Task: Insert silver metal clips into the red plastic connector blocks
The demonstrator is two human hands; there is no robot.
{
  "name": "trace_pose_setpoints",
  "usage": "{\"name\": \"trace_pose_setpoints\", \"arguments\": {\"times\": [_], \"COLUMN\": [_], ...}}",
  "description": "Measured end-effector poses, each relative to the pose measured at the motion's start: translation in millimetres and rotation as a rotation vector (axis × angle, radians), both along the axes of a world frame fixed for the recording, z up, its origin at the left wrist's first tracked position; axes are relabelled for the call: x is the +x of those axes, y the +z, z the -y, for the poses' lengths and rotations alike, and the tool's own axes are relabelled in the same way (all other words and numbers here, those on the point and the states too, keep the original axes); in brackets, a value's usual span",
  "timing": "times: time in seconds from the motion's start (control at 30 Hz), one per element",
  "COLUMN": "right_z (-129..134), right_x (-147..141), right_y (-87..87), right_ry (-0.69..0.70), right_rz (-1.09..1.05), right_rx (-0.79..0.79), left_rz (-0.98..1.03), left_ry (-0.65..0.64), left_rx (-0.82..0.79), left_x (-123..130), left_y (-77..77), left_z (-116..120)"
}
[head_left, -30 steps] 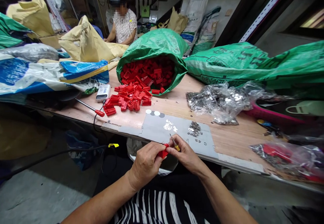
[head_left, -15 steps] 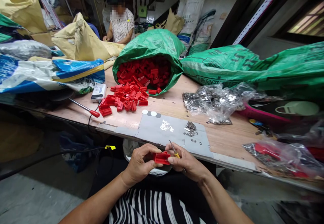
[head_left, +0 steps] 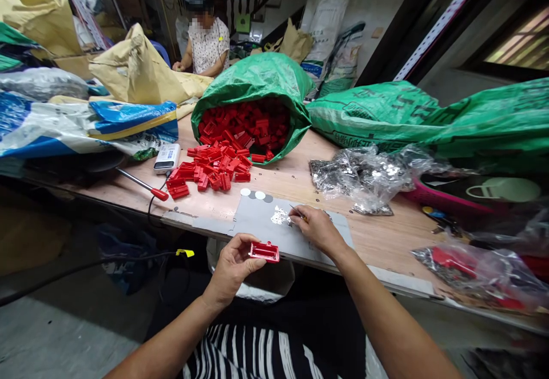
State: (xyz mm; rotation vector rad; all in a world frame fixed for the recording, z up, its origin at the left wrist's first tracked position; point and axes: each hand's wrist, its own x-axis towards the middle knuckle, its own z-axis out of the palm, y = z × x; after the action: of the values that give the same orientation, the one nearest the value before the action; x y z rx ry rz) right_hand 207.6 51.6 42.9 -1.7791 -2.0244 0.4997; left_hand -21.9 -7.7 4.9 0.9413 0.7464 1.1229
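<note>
My left hand (head_left: 234, 267) pinches a small red plastic housing (head_left: 265, 252) by its left end, just off the table's front edge. The housing's hollow side shows, with a strip of something shiny inside. Over the grey mat (head_left: 249, 219), my right hand (head_left: 316, 227) is closed on a thin metal-tipped tool (head_left: 303, 217) with a yellow handle. The tool's tip is at a small pile of flat silvery metal pieces (head_left: 279, 215); whether it touches them I cannot tell. The right hand mostly hides a second, darker pile of metal parts.
Red housings (head_left: 210, 170) spill from an open green sack (head_left: 257, 76). A red-handled rod (head_left: 158, 193) and a white device (head_left: 167, 158) with a cable lie left. Clear bags of metal parts (head_left: 364, 173) and a pink basket (head_left: 446, 193) stand right. A person (head_left: 208, 42) sits across.
My right hand has moved forward with the tool, away from the red housing to the silvery pieces. My left hand keeps the housing, now turned and slightly raised, its hollow more visible.
</note>
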Motion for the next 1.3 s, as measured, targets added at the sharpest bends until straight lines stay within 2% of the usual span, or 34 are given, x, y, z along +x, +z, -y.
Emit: {"name": "trace_pose_setpoints", "arguments": {"times": [0.07,0.23,0.5,0.77,1.13,1.3], "right_z": [-12,-27,-43,-44,-48,-42], "right_x": [0,-9,-26,-31,-30,-31], "right_y": [-1.3,0.1,-6.0,-5.5,-7.6,-6.0], "right_ry": [0.022,0.036,-0.055,-0.065,-0.05,-0.079], "right_rz": [0.106,0.195,0.251,0.218,0.156,0.107], "right_rx": [-0.003,-0.031,-0.061,-0.123,-0.087,-0.034], "left_rz": [0.034,0.116,0.18,0.18,0.177,0.18], "left_ry": [-0.02,-0.064,-0.028,-0.009,0.015,0.02], "left_rx": [-0.03,-0.113,-0.207,-0.201,-0.205,-0.21], "left_x": [-1,-3,-4,-5,-4,-4], "left_y": [-0.2,3.1,7.7,6.7,7.5,10.0], "left_z": [0,1,-3,-5,-6,-8]}}
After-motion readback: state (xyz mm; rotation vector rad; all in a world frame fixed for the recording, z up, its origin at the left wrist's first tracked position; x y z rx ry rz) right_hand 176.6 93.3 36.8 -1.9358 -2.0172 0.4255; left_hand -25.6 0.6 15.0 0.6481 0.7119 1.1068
